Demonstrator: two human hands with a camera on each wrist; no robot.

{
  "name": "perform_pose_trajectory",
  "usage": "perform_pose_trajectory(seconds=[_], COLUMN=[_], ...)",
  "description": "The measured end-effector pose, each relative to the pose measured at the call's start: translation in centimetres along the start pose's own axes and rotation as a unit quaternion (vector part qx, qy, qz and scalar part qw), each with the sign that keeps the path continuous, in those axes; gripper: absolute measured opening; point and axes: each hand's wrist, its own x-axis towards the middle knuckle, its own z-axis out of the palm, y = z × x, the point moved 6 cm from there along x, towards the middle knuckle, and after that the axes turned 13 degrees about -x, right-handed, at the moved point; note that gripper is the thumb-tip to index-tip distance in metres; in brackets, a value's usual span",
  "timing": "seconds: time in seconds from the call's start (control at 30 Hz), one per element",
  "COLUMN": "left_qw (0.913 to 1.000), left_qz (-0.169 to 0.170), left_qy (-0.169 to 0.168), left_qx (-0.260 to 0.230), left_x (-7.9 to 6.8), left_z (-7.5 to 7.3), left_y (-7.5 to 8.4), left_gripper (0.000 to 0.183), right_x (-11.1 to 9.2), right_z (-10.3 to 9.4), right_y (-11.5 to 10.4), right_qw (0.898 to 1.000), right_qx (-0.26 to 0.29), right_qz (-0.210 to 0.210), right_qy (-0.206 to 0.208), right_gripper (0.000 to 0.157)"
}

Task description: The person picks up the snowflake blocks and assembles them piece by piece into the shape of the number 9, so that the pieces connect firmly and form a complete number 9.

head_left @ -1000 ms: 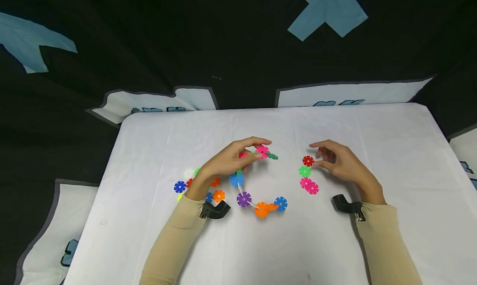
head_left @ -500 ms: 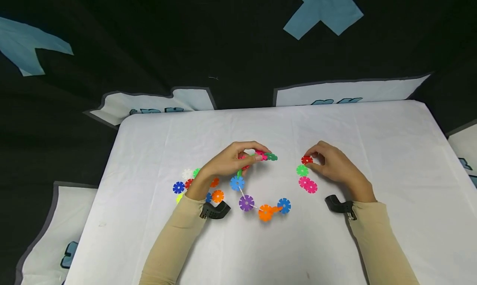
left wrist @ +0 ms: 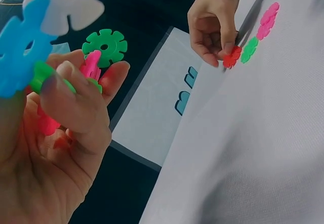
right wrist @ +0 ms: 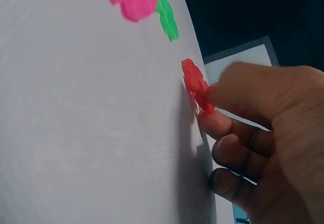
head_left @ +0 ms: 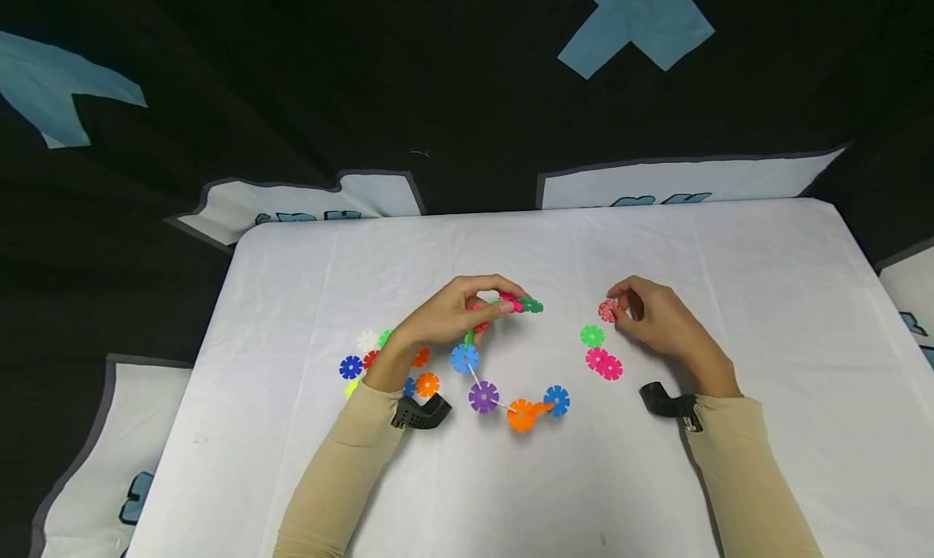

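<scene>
My left hand (head_left: 461,308) holds a chain of linked plastic snowflake discs. At the chain's far end a dark green disc (left wrist: 105,47) sticks out past the fingertips, joined to a pink disc (left wrist: 91,65). Below the hand the chain curves through a light blue disc (head_left: 464,358), a purple disc (head_left: 483,397) and an orange disc (head_left: 521,415) to a blue disc (head_left: 557,401). My right hand (head_left: 660,319) pinches a red snowflake disc (right wrist: 196,85) between thumb and index finger, close over the table. Part of the chain is hidden behind the left palm.
A light green disc (head_left: 592,336) and two overlapping pink discs (head_left: 604,363) lie left of the right hand on the white tablecloth (head_left: 584,477). Several loose discs, among them a dark blue disc (head_left: 350,367) and an orange disc (head_left: 427,384), lie around the left forearm.
My right hand has closed on the red disc and drawn it slightly right, away from the light green one. The chain's lower end has shifted slightly right; the left hand still holds it.
</scene>
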Motion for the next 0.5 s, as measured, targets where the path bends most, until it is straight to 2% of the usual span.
perform_pose_trajectory(seconds=[0.17, 0.4, 0.5], left_qw=[1.0000, 1.0000, 1.0000], left_qz=[0.004, 0.004, 0.004], left_qy=[-0.005, -0.004, -0.004], left_qx=[0.002, -0.001, -0.001], left_x=[0.05, 0.12, 0.18], left_z=[0.05, 0.03, 0.07], left_y=[0.09, -0.05, -0.15], left_gripper=[0.025, 0.024, 0.023], right_x=[-0.15, -0.27, -0.24], right_z=[0.03, -0.07, -0.24], right_y=[-0.01, -0.16, -0.48], right_qw=[1.000, 0.999, 0.997], right_qx=[0.009, 0.034, 0.081], right_qz=[-0.009, -0.015, -0.011], right_qy=[0.016, 0.017, 0.008], right_gripper=[0.023, 0.011, 0.008])
